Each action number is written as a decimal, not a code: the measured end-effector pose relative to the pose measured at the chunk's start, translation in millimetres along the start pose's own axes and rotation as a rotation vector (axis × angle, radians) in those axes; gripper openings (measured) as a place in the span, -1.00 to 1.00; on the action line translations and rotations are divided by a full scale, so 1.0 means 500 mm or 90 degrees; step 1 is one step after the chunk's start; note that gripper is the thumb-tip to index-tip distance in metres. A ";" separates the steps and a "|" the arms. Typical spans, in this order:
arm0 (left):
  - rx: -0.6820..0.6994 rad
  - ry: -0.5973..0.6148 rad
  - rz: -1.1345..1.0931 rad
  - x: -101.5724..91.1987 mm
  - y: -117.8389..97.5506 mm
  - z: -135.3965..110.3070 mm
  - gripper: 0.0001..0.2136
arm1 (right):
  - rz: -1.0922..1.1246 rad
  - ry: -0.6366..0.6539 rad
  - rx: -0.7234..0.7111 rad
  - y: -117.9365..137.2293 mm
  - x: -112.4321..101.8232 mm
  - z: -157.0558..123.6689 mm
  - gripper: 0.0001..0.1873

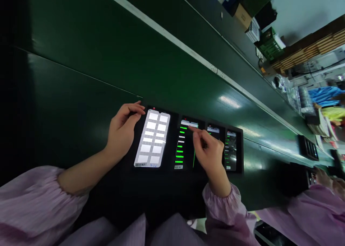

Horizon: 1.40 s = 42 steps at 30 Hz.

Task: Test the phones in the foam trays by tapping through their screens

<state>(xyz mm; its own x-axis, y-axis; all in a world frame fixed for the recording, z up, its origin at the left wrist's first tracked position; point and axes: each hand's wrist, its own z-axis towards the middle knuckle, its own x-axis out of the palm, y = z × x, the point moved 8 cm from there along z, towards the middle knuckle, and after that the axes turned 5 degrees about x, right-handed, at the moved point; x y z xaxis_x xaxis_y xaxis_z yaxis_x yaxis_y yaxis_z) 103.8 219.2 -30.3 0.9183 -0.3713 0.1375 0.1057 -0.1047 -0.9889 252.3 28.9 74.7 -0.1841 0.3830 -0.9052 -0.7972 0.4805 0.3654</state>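
Observation:
A black tray (239, 134) on a dark green bench holds several phones side by side. The leftmost phone (153, 138) shows a bright white grid. My left hand (122, 129) rests at that phone's upper left edge, fingers curled and fingertips touching its corner. The second phone (183, 145) shows green and white bars. My right hand (208, 151) hovers over it, index finger stretched out and touching the top of its screen, other fingers curled. Two more phones (231, 151) lie to the right, partly hidden by my right hand. Neither hand holds anything.
A white stripe (188, 52) runs along the green conveyor bench. Another black tray (307, 147) sits further right. A co-worker's pink sleeve (302, 217) is at the lower right. Boxes and crates (258, 19) stand at the far end.

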 end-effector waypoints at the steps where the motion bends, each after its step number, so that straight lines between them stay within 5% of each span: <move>1: 0.001 0.000 0.001 0.000 0.001 0.000 -0.90 | 0.009 0.028 -0.020 0.016 0.014 0.005 -0.68; 8: 0.012 0.018 0.004 0.000 0.009 0.002 -0.90 | -0.033 0.185 -0.121 0.076 0.114 0.041 -0.70; 27: 0.035 0.030 -0.056 0.002 0.019 0.001 -0.81 | -0.117 0.283 -0.207 0.151 0.200 0.100 -0.68; 34: 0.028 0.026 -0.051 0.001 0.019 -0.001 -0.80 | -0.189 0.262 -0.308 0.173 0.191 0.042 -0.59; 42: 0.031 0.027 -0.041 0.001 0.014 0.002 -0.79 | -0.102 0.260 -0.417 0.202 0.162 -0.076 -0.66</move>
<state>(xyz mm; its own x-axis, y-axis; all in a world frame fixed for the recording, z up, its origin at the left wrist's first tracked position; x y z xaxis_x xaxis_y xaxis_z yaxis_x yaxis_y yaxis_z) 105.5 219.1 -37.3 0.8921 -0.4038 0.2029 0.1840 -0.0856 -0.9792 135.0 78.4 30.3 -0.1341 -0.0320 -0.9904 -0.9849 -0.1058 0.1368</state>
